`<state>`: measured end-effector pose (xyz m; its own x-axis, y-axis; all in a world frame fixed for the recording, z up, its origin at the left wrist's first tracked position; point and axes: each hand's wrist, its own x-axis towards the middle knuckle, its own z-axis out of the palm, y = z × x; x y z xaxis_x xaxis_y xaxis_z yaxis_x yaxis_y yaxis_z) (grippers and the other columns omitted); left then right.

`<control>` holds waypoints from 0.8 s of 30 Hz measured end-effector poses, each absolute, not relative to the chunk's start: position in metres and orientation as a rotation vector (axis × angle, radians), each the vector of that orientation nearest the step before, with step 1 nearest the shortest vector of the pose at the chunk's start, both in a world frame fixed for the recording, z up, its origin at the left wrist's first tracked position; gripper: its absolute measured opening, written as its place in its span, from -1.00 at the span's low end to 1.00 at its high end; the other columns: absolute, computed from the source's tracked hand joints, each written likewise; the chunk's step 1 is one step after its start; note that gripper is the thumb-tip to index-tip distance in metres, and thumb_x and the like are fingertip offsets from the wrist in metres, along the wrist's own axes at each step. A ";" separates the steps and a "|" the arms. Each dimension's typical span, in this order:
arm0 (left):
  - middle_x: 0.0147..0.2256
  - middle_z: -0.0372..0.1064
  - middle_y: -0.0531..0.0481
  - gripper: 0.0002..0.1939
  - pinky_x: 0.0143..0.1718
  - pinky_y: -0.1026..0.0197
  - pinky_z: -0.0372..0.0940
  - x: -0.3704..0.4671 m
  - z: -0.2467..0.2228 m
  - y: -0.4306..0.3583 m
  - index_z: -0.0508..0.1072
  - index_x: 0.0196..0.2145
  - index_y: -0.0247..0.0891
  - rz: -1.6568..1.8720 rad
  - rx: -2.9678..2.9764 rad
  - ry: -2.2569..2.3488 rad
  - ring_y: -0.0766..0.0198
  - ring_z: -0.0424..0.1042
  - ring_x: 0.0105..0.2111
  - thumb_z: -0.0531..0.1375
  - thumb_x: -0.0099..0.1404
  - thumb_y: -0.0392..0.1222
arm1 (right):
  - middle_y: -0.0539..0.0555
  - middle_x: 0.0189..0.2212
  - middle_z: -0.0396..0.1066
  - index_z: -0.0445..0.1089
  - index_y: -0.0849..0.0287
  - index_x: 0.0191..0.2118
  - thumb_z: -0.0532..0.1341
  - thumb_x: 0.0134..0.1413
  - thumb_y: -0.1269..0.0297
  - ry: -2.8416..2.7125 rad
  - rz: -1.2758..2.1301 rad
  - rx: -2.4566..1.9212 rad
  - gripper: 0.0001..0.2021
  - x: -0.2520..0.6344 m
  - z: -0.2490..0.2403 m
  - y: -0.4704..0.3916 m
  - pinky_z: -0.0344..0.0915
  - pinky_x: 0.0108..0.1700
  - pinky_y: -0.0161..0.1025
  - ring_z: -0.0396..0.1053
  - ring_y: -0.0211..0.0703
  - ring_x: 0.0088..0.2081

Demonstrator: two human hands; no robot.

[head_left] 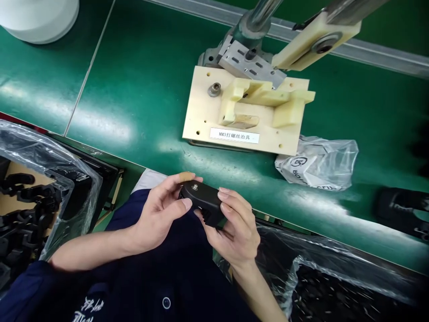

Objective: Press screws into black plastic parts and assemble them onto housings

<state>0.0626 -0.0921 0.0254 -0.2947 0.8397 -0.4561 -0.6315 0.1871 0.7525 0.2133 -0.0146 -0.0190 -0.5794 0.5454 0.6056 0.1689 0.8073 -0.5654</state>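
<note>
I hold a small black plastic part (203, 202) in front of my chest, just below the near edge of the green bench (134, 89). My left hand (161, 214) closes on its left end, thumb across the front and fingers curled over the top beside a small silver screw head on the part's upper face. My right hand (234, 228) clamps the right end, fingertips pressed on the top edge and palm cupped underneath. So both hands are shut around the same piece and it hangs in the air, touching nothing else

On the bench beyond my hands sits a cream-coloured fixture (241, 116) with a white label on its front edge and a raised cream block on top; a metal post and a cream arm rise from behind it. Just beside the fixture's right corner lies a crumpled clear plastic bag (318, 163) with printing on it. To my left a bin lined with clear plastic (40, 188) holds more black parts, and a second lined bin (335, 273) stands at my right
</note>
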 end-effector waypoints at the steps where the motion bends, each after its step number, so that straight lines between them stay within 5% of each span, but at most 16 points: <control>1: 0.00 0.46 -0.09 -0.67 0.06 0.06 0.35 0.062 0.026 -0.092 0.45 -0.05 -0.16 1.469 0.232 1.167 0.17 0.44 -0.02 0.26 0.20 -0.25 | 0.17 -0.08 0.38 0.14 0.10 0.24 0.38 -0.10 0.57 -2.163 0.589 -0.522 -0.23 0.213 -0.020 -0.015 0.55 -0.10 0.10 0.42 0.09 0.00; 9: -0.07 0.50 -0.10 -0.68 0.16 -0.06 0.26 0.061 0.021 -0.090 0.46 -0.10 -0.20 1.435 0.157 1.161 0.09 0.44 0.02 0.26 0.16 -0.26 | 0.28 0.12 0.23 0.13 0.10 0.24 0.33 0.05 0.29 -2.129 1.073 -0.610 -0.36 0.212 -0.023 -0.021 0.42 0.07 0.18 0.30 0.13 0.13; 24: -0.08 0.53 -0.11 -0.66 -0.06 0.08 0.36 0.051 0.003 -0.086 0.51 -0.11 -0.21 1.458 0.040 0.969 0.06 0.48 -0.04 0.24 0.12 -0.32 | 0.26 0.16 0.19 0.10 0.05 0.28 0.32 0.08 0.38 -2.233 1.000 -0.671 -0.33 0.206 -0.018 -0.025 0.39 0.13 0.13 0.27 0.10 0.17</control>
